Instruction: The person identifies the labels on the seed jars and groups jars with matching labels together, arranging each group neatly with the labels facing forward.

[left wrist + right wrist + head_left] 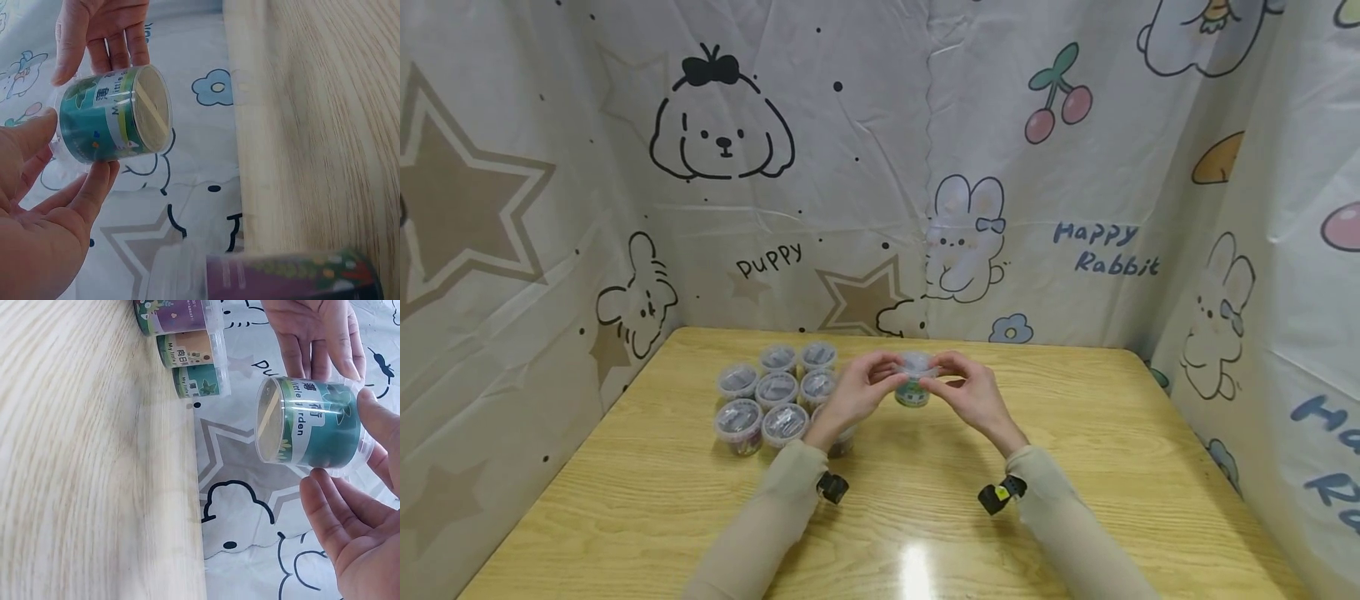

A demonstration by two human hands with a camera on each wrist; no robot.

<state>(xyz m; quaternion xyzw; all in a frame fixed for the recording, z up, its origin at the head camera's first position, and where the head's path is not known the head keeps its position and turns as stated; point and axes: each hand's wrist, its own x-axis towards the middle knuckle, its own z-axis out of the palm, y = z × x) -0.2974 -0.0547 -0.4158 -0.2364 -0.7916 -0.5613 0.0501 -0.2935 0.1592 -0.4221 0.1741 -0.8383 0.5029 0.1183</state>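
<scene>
A small clear plastic tub [913, 393] with a green "My little garden" label is held up above the table between both hands. My left hand [868, 385] grips it from the left near the lid, thumb toward me and fingers behind. From the other side my right hand [968, 390] grips the same rim, its thumb close to the left one. In the left wrist view the tub [112, 119] shows its see-through base with a pale stick inside. The right wrist view shows the tub's teal label [325, 425] between both sets of fingers.
Several similar lidded tubs [777, 389] stand grouped on the wooden table [1045, 517], left of my left hand. One with a purple label [287, 275] is near the left wrist. A printed cloth [857, 125] hangs behind the table and along both sides.
</scene>
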